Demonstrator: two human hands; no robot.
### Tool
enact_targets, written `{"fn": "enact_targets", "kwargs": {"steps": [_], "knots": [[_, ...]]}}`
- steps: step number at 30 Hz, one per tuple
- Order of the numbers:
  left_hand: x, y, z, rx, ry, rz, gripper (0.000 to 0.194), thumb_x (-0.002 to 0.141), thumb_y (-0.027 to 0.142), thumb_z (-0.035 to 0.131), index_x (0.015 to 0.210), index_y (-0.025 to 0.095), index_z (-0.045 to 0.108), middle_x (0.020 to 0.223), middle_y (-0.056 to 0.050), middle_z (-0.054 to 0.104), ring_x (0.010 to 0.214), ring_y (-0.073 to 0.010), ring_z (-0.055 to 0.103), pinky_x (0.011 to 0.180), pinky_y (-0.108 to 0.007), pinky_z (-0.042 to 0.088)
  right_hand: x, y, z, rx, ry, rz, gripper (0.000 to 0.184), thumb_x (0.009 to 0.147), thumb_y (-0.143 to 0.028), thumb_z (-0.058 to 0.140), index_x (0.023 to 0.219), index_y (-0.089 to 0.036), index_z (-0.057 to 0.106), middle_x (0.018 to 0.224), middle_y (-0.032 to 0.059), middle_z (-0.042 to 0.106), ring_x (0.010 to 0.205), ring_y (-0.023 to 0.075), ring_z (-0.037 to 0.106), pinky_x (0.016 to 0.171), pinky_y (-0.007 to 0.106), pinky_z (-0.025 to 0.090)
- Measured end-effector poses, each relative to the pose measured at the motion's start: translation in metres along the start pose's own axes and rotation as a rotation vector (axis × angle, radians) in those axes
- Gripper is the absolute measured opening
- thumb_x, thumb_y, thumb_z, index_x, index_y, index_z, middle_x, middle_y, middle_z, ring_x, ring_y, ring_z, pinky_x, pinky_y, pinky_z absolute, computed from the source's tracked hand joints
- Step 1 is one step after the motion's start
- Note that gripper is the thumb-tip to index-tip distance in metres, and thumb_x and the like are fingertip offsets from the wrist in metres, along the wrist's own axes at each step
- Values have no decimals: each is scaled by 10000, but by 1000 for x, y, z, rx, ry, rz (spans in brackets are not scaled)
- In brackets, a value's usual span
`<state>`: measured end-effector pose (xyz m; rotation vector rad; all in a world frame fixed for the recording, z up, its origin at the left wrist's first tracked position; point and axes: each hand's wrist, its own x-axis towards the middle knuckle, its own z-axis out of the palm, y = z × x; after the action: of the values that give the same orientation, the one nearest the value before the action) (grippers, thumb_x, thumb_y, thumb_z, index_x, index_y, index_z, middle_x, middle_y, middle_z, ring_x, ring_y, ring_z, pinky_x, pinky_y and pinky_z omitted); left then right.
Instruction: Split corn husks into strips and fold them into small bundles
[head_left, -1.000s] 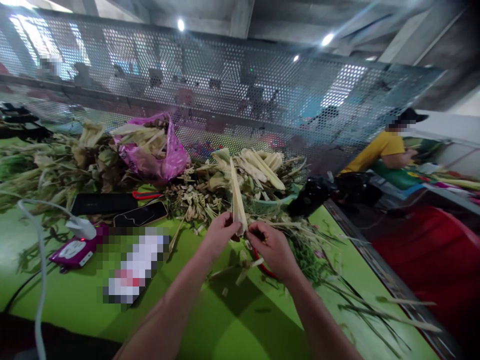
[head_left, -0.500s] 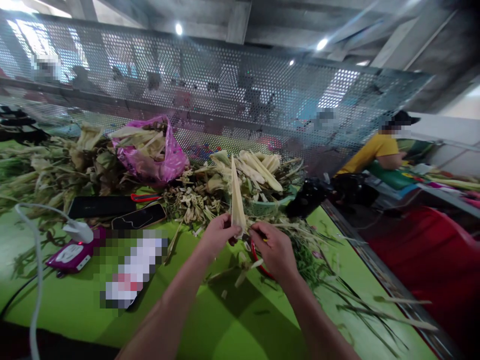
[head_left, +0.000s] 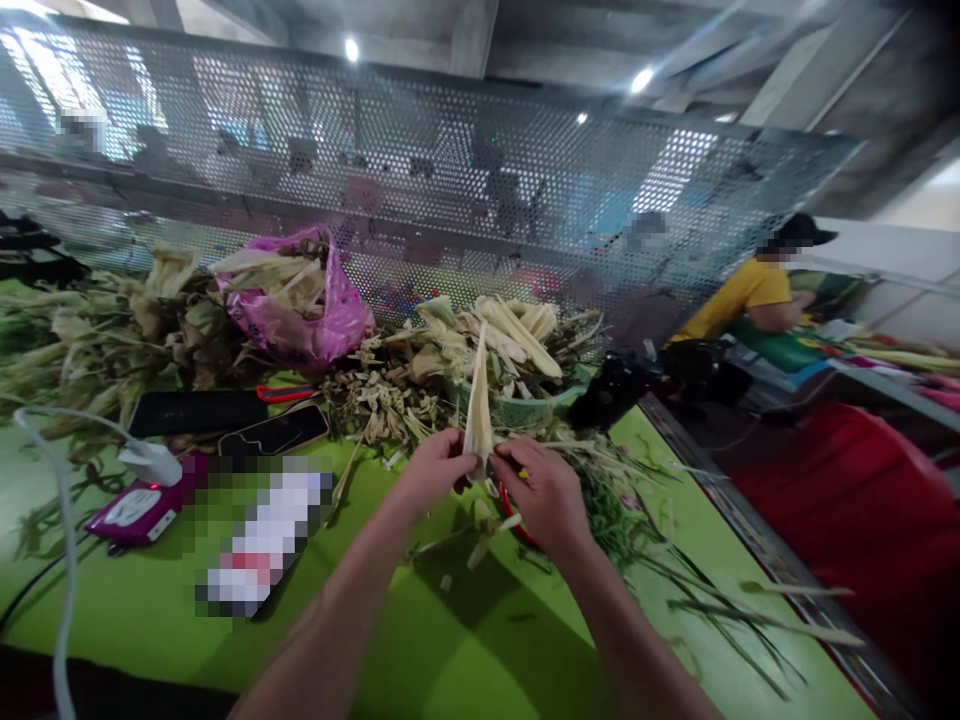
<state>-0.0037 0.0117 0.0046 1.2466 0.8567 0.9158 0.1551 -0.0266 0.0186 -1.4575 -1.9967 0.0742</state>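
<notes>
My left hand [head_left: 439,468] pinches the base of a pale corn husk [head_left: 477,415], which stands upright with its tip pointing away. Close beside it, my right hand [head_left: 546,490] is closed around red-handled scissors [head_left: 513,512]; a red curved handle shows under the palm, and the blades are mostly hidden by the fingers and husk. Small cut husk scraps [head_left: 484,540] lie on the green table [head_left: 480,650] below my hands. Behind the held husk, more husks [head_left: 517,335] are heaped in a light green basket [head_left: 529,410].
A pink plastic bag [head_left: 337,320] of husks stands beside a dried husk pile [head_left: 172,320]. Two dark phones [head_left: 277,430], a purple power strip [head_left: 139,510] and a white cable [head_left: 64,560] lie left. Green stalks [head_left: 622,530] lie right. A person in yellow [head_left: 757,290] sits beyond.
The husk's tip has come down and slightly right, tilting a little. Both hands keep their hold close together. The whole view has shifted slightly.
</notes>
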Motion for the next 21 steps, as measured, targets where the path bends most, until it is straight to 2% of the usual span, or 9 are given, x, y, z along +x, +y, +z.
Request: {"fn": "enact_targets", "kwargs": {"steps": [5, 10, 13, 16, 18, 21], "knots": [[0, 4, -4, -27, -23, -56, 164, 628, 199, 567, 781, 141, 553, 574, 29, 528, 442, -78, 459, 424, -204, 353, 2, 1, -4, 114, -19, 48, 163, 880, -282, 532, 755, -213, 611, 768, 19, 623, 735, 176, 570, 675, 268, 392], [-4, 6, -8, -48, -9, -58, 172, 646, 259, 604, 774, 147, 572, 557, 39, 505, 439, -70, 430, 432, -206, 318, 4, 12, -11, 163, 74, 129, 159, 860, -299, 535, 770, -201, 622, 756, 14, 629, 716, 172, 568, 687, 274, 402], [-4, 5, -11, -77, 3, -47, 201, 718, 360, 583, 698, 163, 544, 490, 52, 453, 419, -66, 390, 425, -201, 267, 6, 25, -19, 176, 168, 237, 192, 831, -354, 555, 767, -193, 636, 672, 2, 611, 632, 162, 540, 618, 269, 391], [-3, 5, -14, -119, 43, -38, 272, 730, 410, 583, 631, 168, 508, 463, 64, 414, 400, -52, 339, 439, -196, 268, 7, 42, -30, 212, 284, 345, 226, 791, -400, 582, 778, -187, 657, 642, -2, 612, 594, 156, 531, 580, 264, 390], [-2, 6, -17, -161, 108, -37, 266, 706, 393, 609, 622, 165, 501, 500, 61, 446, 404, -41, 330, 453, -193, 288, 8, 56, -38, 260, 384, 408, 233, 766, -407, 606, 797, -185, 669, 665, 3, 631, 598, 155, 552, 587, 267, 412], [-1, 8, -24, -239, 272, -12, 246, 675, 355, 630, 616, 163, 489, 528, 58, 473, 403, -32, 304, 439, -187, 265, 8, 78, -54, 302, 603, 482, 242, 724, -407, 649, 785, -173, 672, 651, 13, 636, 572, 154, 573, 578, 279, 442]]}}
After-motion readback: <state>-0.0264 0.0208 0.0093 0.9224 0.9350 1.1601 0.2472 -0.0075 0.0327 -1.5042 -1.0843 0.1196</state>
